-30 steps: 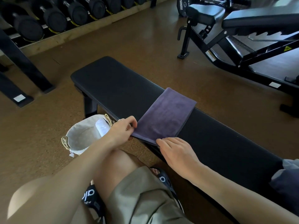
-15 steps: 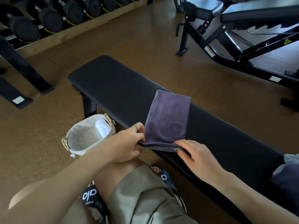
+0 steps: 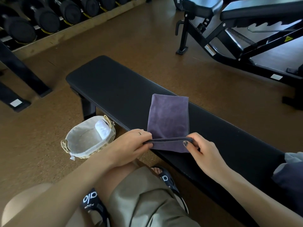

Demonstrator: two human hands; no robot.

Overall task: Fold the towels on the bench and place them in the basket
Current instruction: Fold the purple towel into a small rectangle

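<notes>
Gym floor is a brown cork-looking surface (image 3: pixel 147 38), and across the middle runs a long flat black padded bench, the counter (image 3: pixel 114 89) here. Far left there's a low wooden rack of black dumbbells (image 3: pixel 45 18), and top right an adjustable black steel incline bench (image 3: pixel 237 30) with a yellow warning triangle sticker and a couple of white labels too small to read.

Readable writing: the person's black slide sandals (image 3: pixel 91 200) say "alo" in white (there's smaller text under it, can't make it out).

On the floor just beside the counter's near edge sits a small round woven basket with a pale fabric liner (image 3: pixel 78 141), and a rolled white towel (image 3: pixel 103 130) is already leaning inside it against the far wall.

The folded purple-grey microfibre towel (image 3: pixel 168 117) lies across the counter, its near end hanging a bit past the edge. The left hand (image 3: pixel 131 145) pinches the left corner of that near edge, fingers curled tight on it. The right hand (image 3: pixel 201 151) pinches the right corner between thumb and fingers, dark nail polish showing. So each hand's grip is closed on the towel, with the edge pulled taut between them and lifted off the layer underneath.

More grey-blue fabric (image 3: pixel 288 171) is bunched at the counter's right end, partly out of frame.
</notes>
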